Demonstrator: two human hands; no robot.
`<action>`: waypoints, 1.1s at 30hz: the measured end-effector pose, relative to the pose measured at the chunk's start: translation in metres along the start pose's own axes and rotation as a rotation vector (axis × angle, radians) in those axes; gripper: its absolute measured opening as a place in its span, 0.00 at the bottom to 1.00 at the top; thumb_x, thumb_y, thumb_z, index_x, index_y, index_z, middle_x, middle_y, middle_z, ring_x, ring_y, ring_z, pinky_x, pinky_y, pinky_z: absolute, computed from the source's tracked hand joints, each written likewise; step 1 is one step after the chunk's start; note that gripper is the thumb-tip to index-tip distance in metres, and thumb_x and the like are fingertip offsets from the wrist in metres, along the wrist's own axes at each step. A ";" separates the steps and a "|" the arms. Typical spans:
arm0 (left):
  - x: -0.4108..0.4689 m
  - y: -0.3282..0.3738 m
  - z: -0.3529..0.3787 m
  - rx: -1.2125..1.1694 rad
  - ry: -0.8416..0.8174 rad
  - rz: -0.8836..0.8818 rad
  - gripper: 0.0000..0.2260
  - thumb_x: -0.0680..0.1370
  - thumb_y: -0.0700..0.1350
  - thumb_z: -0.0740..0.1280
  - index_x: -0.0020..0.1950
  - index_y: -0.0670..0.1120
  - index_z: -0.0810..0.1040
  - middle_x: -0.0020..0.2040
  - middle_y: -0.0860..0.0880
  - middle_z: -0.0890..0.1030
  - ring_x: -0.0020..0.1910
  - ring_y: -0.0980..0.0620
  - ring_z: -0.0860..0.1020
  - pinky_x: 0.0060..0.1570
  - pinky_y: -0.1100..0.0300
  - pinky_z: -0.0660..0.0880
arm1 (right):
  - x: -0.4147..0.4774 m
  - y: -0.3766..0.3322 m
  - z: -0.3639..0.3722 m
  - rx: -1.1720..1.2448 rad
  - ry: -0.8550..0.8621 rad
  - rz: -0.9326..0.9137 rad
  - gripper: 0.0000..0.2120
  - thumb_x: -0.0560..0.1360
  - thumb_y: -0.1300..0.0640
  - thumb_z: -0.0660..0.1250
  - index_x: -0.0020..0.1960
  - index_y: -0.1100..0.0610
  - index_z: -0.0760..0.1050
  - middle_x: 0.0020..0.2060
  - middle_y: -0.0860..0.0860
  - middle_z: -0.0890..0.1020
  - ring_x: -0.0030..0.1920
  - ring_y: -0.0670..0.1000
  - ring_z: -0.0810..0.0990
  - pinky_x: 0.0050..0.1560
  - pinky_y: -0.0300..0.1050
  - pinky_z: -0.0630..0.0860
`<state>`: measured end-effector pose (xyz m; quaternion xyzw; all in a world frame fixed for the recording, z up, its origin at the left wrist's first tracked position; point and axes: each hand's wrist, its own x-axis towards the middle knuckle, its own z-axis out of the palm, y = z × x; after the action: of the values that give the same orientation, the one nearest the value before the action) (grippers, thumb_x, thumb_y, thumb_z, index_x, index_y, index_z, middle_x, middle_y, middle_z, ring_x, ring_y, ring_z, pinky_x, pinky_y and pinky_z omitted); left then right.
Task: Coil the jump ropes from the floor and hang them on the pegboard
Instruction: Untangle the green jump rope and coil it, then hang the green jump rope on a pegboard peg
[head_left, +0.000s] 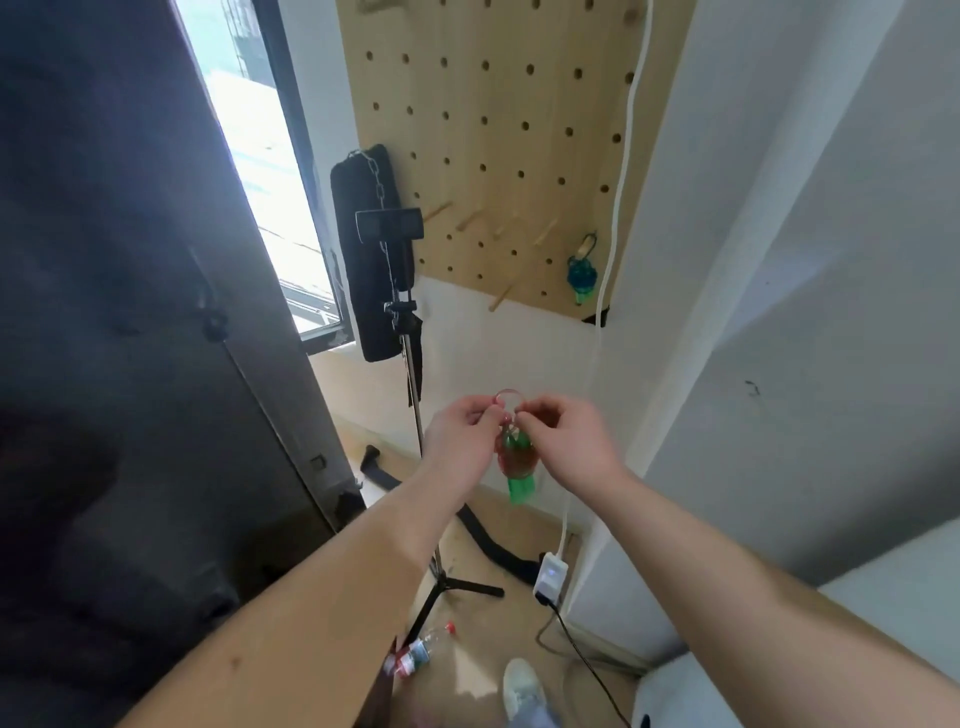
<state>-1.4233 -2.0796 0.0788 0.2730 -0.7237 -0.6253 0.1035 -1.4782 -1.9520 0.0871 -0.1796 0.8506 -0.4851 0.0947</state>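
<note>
Below the pegboard, the 2 hands meet in front of the white wall. The left hand and right hand each pinch a small pinkish loop between thumb and fingertips. The coiled jump rope, with green handles, hangs from that loop, between the hands and just under them. Well above it, bare wooden pegs jut from the pegboard's lower rows. A second coiled rope hangs near the board's lower right corner, beside a white cable running down its right edge. A camera stand rises below the board's left edge, near the left hand.
</note>
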 end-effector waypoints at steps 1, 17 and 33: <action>0.010 0.003 0.002 0.014 0.004 0.004 0.09 0.78 0.50 0.66 0.56 0.55 0.81 0.50 0.54 0.85 0.49 0.54 0.81 0.53 0.51 0.80 | 0.011 0.001 0.000 0.004 0.004 -0.002 0.05 0.78 0.53 0.68 0.50 0.51 0.82 0.42 0.43 0.82 0.46 0.43 0.80 0.48 0.39 0.76; 0.269 0.083 0.089 -0.172 0.066 -0.007 0.08 0.80 0.44 0.65 0.53 0.55 0.80 0.50 0.52 0.83 0.47 0.57 0.81 0.42 0.64 0.76 | 0.287 0.009 -0.034 -0.108 0.176 0.004 0.08 0.79 0.49 0.66 0.52 0.51 0.81 0.44 0.44 0.82 0.47 0.46 0.80 0.46 0.40 0.75; 0.357 0.110 0.104 -0.227 -0.024 -0.136 0.07 0.79 0.47 0.67 0.49 0.56 0.85 0.48 0.51 0.81 0.46 0.53 0.77 0.41 0.60 0.73 | 0.386 -0.027 -0.066 -0.585 0.095 0.110 0.07 0.76 0.55 0.67 0.41 0.54 0.80 0.36 0.51 0.81 0.36 0.52 0.80 0.35 0.45 0.77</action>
<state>-1.8003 -2.1711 0.0956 0.3002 -0.6296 -0.7119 0.0824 -1.8487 -2.0655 0.1493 -0.1302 0.9661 -0.2215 0.0252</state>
